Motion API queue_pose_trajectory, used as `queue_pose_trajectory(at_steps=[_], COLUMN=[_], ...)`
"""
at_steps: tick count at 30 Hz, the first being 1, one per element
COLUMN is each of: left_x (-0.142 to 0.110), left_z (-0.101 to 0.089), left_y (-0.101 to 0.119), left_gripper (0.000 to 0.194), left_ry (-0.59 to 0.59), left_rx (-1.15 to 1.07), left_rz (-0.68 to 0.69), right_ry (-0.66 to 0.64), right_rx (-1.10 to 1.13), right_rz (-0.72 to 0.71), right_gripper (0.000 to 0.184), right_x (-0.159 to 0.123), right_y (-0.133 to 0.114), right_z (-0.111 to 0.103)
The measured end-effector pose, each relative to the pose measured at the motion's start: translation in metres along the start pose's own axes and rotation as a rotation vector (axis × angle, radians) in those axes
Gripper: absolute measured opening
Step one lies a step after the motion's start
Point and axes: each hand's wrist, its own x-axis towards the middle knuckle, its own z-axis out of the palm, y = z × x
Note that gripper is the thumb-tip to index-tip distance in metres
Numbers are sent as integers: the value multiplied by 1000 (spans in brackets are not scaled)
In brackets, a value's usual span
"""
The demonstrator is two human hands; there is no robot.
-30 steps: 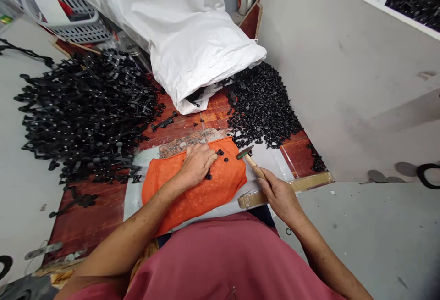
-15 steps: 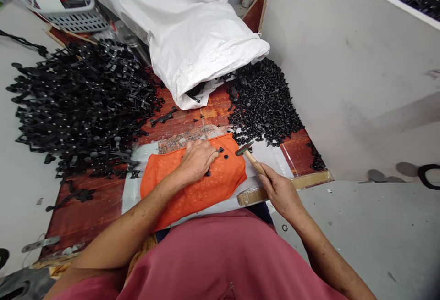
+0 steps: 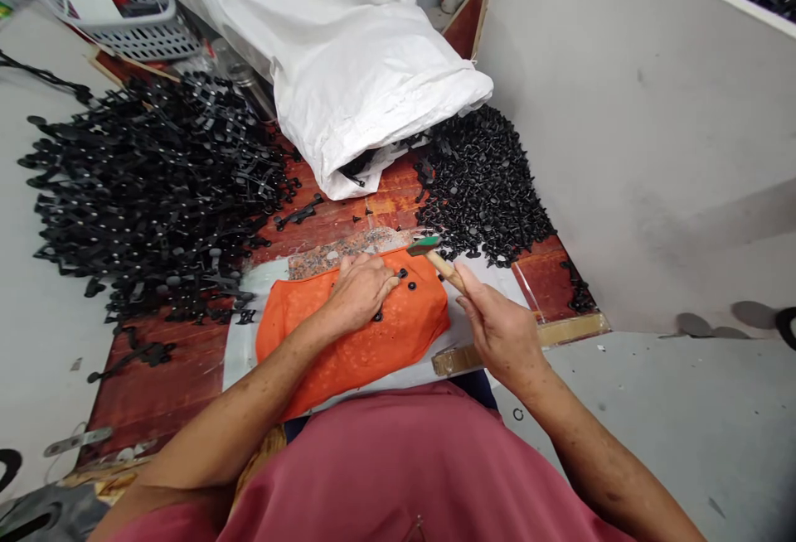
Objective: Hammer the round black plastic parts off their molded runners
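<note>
My right hand [image 3: 505, 328] is wrapped around the wooden handle of a small hammer [image 3: 448, 271]. Its dark head, green on one face, is raised above the far right part of an orange cloth [image 3: 366, 364]. My left hand [image 3: 362, 293] rests on that cloth, its thumb and finger closed on a small black plastic piece [image 3: 401, 274]; part of the grip is hidden. Just right of it lies a round black button-like piece [image 3: 411, 286]. Another black piece [image 3: 378, 316] shows below the left hand's fingers.
Tangled black strap-like parts [image 3: 155, 194] are heaped at the left. Beyond the cloth, a white sack [image 3: 373, 86] opens toward a pile of small black studs [image 3: 485, 186]. A pale panel [image 3: 622, 152] stands at the right. A cardboard strip [image 3: 572, 329] runs along the near edge.
The hammer head has risen and shifted left over the cloth, with my right hand turning and lifting. My left hand keeps its place on the cloth. The whole view has shifted slightly.
</note>
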Motion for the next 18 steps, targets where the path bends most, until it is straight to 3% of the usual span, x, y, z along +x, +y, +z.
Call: queue_pose_trajectory(at_steps=[5, 10, 14, 17, 18], left_x=[0, -9, -18, -29, -33], left_z=[1, -12, -16, -8, -4], left_y=[-4, 12, 31, 34, 33], left_gripper=[44, 45, 38, 24, 29], left_ry=[8, 86, 150, 286, 351], left_rx=[-3, -58, -180, -269, -315], left_rz=[29, 185, 328, 286, 231], right_ry=[-108, 75, -81, -123, -99], right_rx=[46, 594, 1019, 1200, 1233], right_rz=[22, 99, 129, 222, 268], right_gripper=[53, 40, 26, 17, 17], right_x=[4, 24, 37, 34, 31], right_y=[1, -8, -22, -26, -27], right_z=[5, -10, -7, 4, 7])
